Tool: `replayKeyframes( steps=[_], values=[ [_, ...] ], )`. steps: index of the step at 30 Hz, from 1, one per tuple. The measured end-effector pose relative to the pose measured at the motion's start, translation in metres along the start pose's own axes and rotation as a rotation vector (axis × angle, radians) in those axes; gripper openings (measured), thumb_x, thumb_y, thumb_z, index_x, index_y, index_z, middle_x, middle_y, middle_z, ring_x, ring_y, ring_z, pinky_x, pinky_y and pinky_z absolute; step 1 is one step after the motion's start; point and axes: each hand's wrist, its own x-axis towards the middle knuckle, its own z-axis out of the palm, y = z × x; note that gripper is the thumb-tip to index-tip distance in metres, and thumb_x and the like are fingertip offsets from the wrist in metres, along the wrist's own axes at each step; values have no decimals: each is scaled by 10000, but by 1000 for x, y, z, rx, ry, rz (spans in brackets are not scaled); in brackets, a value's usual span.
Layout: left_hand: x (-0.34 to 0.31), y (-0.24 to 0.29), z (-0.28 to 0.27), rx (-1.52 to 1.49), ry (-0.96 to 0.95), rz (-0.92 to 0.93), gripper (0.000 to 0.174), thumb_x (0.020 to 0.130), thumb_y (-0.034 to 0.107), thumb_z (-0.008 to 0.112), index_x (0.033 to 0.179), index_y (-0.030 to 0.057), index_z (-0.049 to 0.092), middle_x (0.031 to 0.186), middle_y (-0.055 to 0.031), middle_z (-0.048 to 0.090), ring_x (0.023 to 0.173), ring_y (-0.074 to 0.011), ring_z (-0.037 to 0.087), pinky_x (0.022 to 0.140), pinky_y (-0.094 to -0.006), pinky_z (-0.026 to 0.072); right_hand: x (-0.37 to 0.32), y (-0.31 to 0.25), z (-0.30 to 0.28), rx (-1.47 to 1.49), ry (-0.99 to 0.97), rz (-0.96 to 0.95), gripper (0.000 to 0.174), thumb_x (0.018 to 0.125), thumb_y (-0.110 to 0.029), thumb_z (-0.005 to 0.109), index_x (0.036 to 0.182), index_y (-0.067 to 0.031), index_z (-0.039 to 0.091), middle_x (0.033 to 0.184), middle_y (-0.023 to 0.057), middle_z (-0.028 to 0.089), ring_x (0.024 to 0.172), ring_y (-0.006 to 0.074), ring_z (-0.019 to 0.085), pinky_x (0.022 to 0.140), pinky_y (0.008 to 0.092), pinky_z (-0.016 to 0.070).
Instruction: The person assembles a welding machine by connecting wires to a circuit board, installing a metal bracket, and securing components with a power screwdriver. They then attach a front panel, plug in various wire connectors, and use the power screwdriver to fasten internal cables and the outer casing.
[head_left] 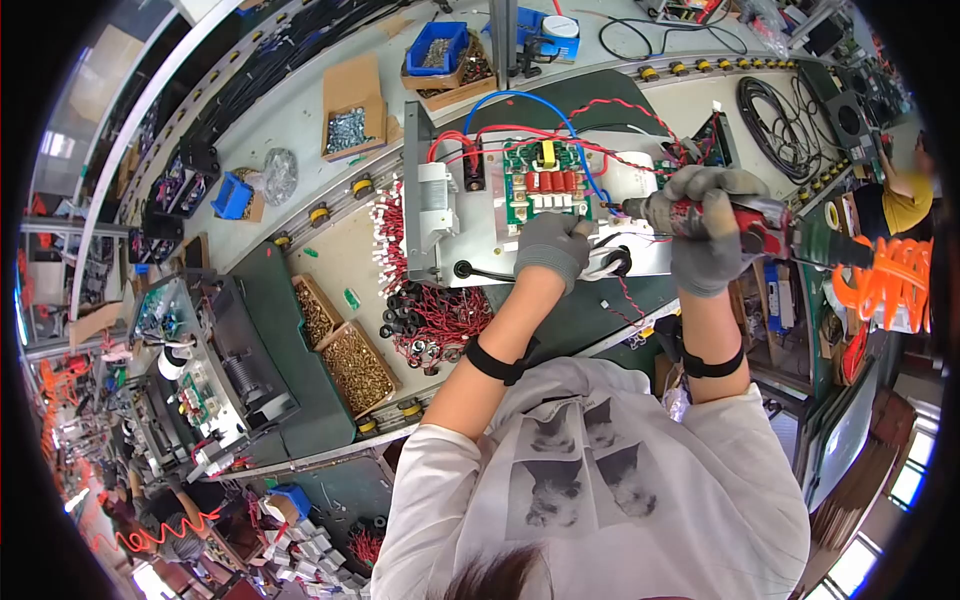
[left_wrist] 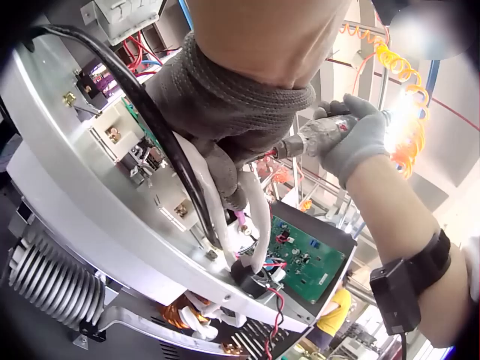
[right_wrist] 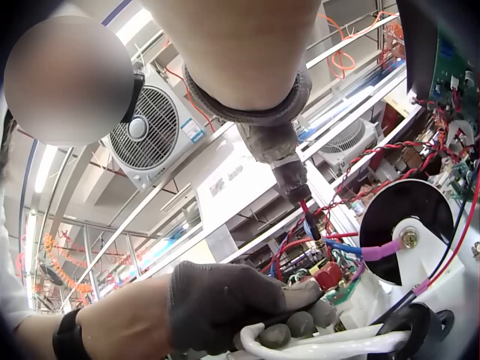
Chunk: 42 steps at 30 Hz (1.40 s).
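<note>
My gloved right hand (head_left: 712, 225) grips a red-and-grey pneumatic screwdriver (head_left: 762, 228), held nearly level. Its bit points left toward the blue wire's end beside the green circuit board (head_left: 517, 205). In the right wrist view, the screwdriver's nose (right_wrist: 291, 180) is above the wiring. Just below the board, my gloved left hand (head_left: 552, 243) has curled fingers around the white cable (right_wrist: 367, 339), part of it hidden by the glove. That cable runs into a black grommet (head_left: 619, 262) in the open metal chassis (head_left: 470, 250). A purple-sleeved blue wire (right_wrist: 379, 250) ends at a bolted terminal.
Red twisted wires (head_left: 625, 103) and a blue wire (head_left: 530, 98) arch over the chassis. Red-wired parts (head_left: 440, 320) are heaped in front, with boxes of brass fasteners (head_left: 352, 365) to the left. An orange coiled hose (head_left: 888, 280) hangs at right. Another chassis (head_left: 215, 370) stands left.
</note>
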Motion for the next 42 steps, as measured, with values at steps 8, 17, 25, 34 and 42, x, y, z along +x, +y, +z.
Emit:
replayKeyframes(
  steps=[8, 17, 25, 34, 42],
  values=[
    [2, 10, -14, 175, -68, -105, 306, 843, 306, 547, 842, 41, 699, 858, -203, 648, 836, -363, 619, 785, -418, 484, 2, 36, 7, -148, 28, 76, 166, 778, 17, 587, 925, -28, 522, 764, 114, 583, 674, 199, 584, 582, 314, 492],
    [3, 7, -9, 153, -74, -92, 335, 855, 320, 575, 781, 14, 689, 718, -168, 652, 696, -302, 631, 700, -379, 481, 10, 37, 22, -224, 4, 159, 140, 755, 39, 602, 867, -11, 536, 733, 94, 592, 638, 159, 580, 565, 273, 483],
    [7, 1, -6, 158, -126, -97, 338, 862, 323, 572, 773, 22, 698, 698, -137, 661, 700, -276, 643, 704, -365, 486, 24, 50, 39, -366, -36, 390, 119, 707, 37, 661, 742, -39, 576, 645, 28, 581, 543, 81, 534, 500, 223, 415],
    [3, 4, -9, 231, -131, -57, 306, 862, 302, 537, 930, 40, 678, 930, -223, 643, 893, -360, 622, 781, -426, 488, 13, 57, 28, -270, -13, 316, 154, 705, 43, 676, 806, -36, 591, 710, 12, 585, 568, 65, 520, 494, 218, 398],
    [-77, -12, 35, 208, 503, 546, 253, 847, 234, 548, 1030, 69, 602, 1016, -174, 599, 847, -377, 596, 688, -474, 471, -8, -19, 48, -219, 164, 85, 247, 745, 53, 636, 965, -25, 557, 780, 86, 611, 609, 109, 568, 463, 240, 440]
  ],
)
